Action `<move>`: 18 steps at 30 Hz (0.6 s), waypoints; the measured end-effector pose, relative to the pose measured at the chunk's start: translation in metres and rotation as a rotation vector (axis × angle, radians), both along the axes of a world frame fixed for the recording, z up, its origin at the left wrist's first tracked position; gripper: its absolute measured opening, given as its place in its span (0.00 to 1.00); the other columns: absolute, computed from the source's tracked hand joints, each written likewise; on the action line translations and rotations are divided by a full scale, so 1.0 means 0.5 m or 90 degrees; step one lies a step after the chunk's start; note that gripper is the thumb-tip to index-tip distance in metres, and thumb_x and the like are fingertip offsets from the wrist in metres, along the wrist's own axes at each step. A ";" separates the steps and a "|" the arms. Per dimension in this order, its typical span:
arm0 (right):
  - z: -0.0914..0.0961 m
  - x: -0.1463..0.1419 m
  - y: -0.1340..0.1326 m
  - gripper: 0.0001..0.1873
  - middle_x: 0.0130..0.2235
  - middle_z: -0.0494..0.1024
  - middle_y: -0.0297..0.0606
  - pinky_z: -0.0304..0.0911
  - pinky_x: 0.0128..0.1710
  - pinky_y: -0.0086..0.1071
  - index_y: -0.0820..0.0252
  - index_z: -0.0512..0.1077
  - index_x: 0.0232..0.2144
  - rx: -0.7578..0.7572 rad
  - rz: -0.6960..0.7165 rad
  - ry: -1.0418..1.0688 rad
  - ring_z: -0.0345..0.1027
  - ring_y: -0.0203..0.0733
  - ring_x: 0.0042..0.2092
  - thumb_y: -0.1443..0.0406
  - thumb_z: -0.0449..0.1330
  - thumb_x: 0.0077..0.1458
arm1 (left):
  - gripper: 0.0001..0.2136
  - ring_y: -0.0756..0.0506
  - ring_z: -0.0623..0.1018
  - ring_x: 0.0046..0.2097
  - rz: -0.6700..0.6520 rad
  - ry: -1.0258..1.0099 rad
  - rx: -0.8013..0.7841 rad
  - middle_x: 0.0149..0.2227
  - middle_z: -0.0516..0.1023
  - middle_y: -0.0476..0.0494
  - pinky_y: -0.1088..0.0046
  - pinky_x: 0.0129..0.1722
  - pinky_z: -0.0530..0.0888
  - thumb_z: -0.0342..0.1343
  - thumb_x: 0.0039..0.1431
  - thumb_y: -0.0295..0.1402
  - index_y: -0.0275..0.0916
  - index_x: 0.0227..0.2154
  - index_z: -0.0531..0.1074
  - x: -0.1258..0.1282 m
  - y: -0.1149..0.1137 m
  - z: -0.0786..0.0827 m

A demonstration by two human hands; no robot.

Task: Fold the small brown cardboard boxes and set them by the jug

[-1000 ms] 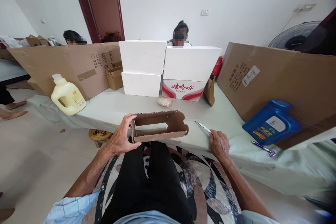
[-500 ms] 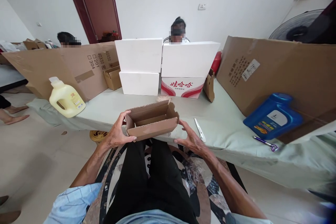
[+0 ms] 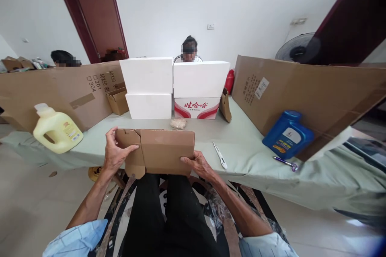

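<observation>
A brown cardboard box (image 3: 167,146) is held over my lap at the table's near edge, with a broad side and a creased end flap turned toward me. My left hand (image 3: 116,154) grips its left end, thumb across the flap and fingers behind. At the right end, my right hand (image 3: 200,164) holds the box with the thumb on its face; the other fingers are partly hidden. The box's inside does not show. Just right of my right hand, a white utility knife (image 3: 220,156) lies on the green cloth.
White boxes (image 3: 147,106) are stacked at the back, above and beside a red-printed box (image 3: 196,108). A yellow jug (image 3: 57,128) stands left, a blue bottle (image 3: 288,134) right, near a purple pen-like tool (image 3: 285,163). Large cardboard panels (image 3: 301,92) flank the table. A person (image 3: 189,50) sits opposite.
The box has turned from showing its open hollow to showing a flat side and flap. My right hand has closed onto its right end. The view has shifted right.
</observation>
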State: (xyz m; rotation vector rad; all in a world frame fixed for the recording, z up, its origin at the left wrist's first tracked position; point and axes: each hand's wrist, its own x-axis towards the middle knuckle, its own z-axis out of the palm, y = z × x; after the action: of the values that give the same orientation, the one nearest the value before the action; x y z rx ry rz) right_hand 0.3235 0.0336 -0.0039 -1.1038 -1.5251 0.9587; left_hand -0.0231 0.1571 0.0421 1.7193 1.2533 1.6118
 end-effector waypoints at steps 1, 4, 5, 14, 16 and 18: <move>0.003 -0.004 -0.013 0.32 0.41 0.84 0.41 0.75 0.41 0.38 0.62 0.83 0.46 -0.018 0.027 0.023 0.77 0.50 0.41 0.38 0.66 0.63 | 0.56 0.32 0.79 0.59 0.003 -0.022 0.000 0.58 0.74 0.35 0.47 0.60 0.78 0.82 0.34 0.51 0.44 0.66 0.61 0.000 0.002 0.001; 0.016 -0.009 -0.053 0.31 0.41 0.84 0.40 0.75 0.38 0.36 0.61 0.83 0.48 -0.071 0.121 0.057 0.77 0.49 0.40 0.40 0.67 0.63 | 0.54 0.35 0.80 0.54 -0.012 -0.059 0.020 0.51 0.76 0.40 0.48 0.58 0.79 0.80 0.37 0.50 0.43 0.67 0.60 0.002 -0.003 0.007; 0.022 -0.008 -0.066 0.30 0.40 0.84 0.39 0.74 0.37 0.35 0.61 0.83 0.47 -0.077 0.134 0.045 0.77 0.48 0.39 0.40 0.67 0.63 | 0.53 0.36 0.80 0.54 -0.017 -0.057 0.029 0.51 0.76 0.41 0.48 0.58 0.79 0.80 0.39 0.49 0.43 0.67 0.60 0.004 -0.007 0.010; 0.140 0.189 -0.172 0.30 0.21 0.72 0.34 0.63 0.28 0.33 0.56 0.72 0.19 0.126 -0.415 -0.173 0.65 0.41 0.25 0.42 0.63 0.64 | 0.31 0.38 0.80 0.51 0.012 0.167 0.084 0.55 0.75 0.37 0.58 0.44 0.84 0.65 0.58 0.49 0.42 0.61 0.70 0.020 -0.016 0.014; 0.173 0.278 -0.174 0.32 0.18 0.69 0.35 0.62 0.29 0.33 0.55 0.68 0.16 0.188 -0.623 -0.259 0.66 0.41 0.25 0.45 0.61 0.66 | 0.25 0.38 0.81 0.49 -0.017 0.212 0.057 0.53 0.76 0.38 0.60 0.41 0.83 0.62 0.59 0.50 0.41 0.55 0.74 0.027 -0.007 -0.009; 0.197 0.362 -0.159 0.29 0.21 0.73 0.39 0.63 0.31 0.34 0.55 0.69 0.17 0.166 -0.757 -0.353 0.70 0.44 0.26 0.49 0.57 0.68 | 0.23 0.38 0.81 0.48 -0.056 0.249 0.028 0.51 0.77 0.38 0.60 0.40 0.83 0.59 0.60 0.51 0.41 0.51 0.77 0.040 0.001 -0.039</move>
State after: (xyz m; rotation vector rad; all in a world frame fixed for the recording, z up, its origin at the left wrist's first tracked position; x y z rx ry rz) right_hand 0.5045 -0.0460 0.0947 -1.8043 -1.0082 -0.3727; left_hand -0.0030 0.1576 0.0224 2.1589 1.2995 1.2999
